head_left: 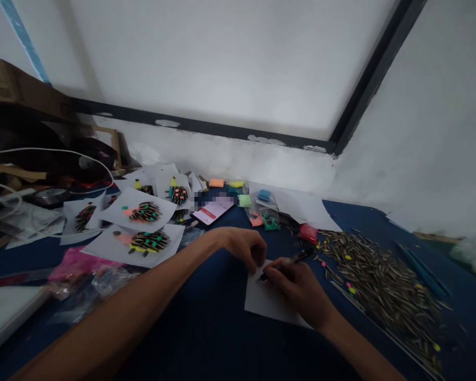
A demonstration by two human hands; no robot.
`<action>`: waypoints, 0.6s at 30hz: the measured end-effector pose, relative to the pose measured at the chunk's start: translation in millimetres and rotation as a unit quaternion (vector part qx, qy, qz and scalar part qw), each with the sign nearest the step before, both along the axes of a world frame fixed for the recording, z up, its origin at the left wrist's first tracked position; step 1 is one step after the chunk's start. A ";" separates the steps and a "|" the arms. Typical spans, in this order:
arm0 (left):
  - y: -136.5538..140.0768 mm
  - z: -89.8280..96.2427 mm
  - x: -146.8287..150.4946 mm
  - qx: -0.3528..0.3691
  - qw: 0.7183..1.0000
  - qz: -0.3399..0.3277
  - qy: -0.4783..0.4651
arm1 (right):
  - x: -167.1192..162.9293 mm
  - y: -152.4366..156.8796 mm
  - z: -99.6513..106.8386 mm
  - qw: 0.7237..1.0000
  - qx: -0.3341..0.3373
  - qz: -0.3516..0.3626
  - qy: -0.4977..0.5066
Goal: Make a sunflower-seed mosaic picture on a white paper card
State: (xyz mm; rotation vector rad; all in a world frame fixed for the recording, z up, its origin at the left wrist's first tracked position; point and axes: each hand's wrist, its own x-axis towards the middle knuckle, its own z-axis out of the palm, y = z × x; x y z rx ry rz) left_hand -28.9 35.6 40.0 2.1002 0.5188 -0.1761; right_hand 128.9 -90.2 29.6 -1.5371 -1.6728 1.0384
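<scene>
My right hand [299, 288] is closed around a black pen [301, 255], its tip at a white sheet of paper [262, 304] on the dark blue cloth. The right palm covers part of the sheet. My left hand [244, 246] is bent over the sheet's top edge, fingers curled and tips down on the paper. No marks can be made out on the sheet. Right of my right hand lies a wide heap of striped sunflower seeds [381, 275], with small bright clay balls among them.
On the left, white sheets carry hedgehog figures [148, 241] of clay and seeds. A phone [214, 210] and coloured clay packets [264, 195] lie towards the wall. Blue tweezers [422, 270] are beside the seeds. A white box [11, 312] and plastic bags [111, 280] sit front left.
</scene>
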 end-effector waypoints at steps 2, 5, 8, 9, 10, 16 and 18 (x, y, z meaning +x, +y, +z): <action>-0.3 0.8 0.1 -0.003 1.000 0.001 0.001 | 0.2 -0.1 0.5 1.000 -0.001 0.001 -0.002; -0.3 0.9 0.3 -0.011 1.000 0.004 0.003 | 0.5 -0.5 1.5 1.000 -0.012 0.001 0.002; 0.3 -0.1 0.3 -0.010 1.000 0.005 0.001 | 0.2 -0.7 3.4 1.000 -0.022 -0.001 0.011; 0.6 -0.5 0.2 -0.009 1.000 0.003 0.000 | 0.1 -0.6 4.2 1.000 -0.022 -0.002 0.010; 0.8 -0.8 0.1 -0.009 1.000 0.001 -0.001 | 0.0 -0.4 5.0 1.000 -0.022 -0.003 0.007; 1.1 -0.9 -0.2 -0.015 1.000 0.002 -0.001 | 1.6 0.4 6.6 0.999 -0.028 -0.013 -0.011; 1.4 -1.1 0.1 -0.017 1.000 0.000 -0.002 | 2.4 0.0 6.2 0.999 -0.035 -0.014 -0.005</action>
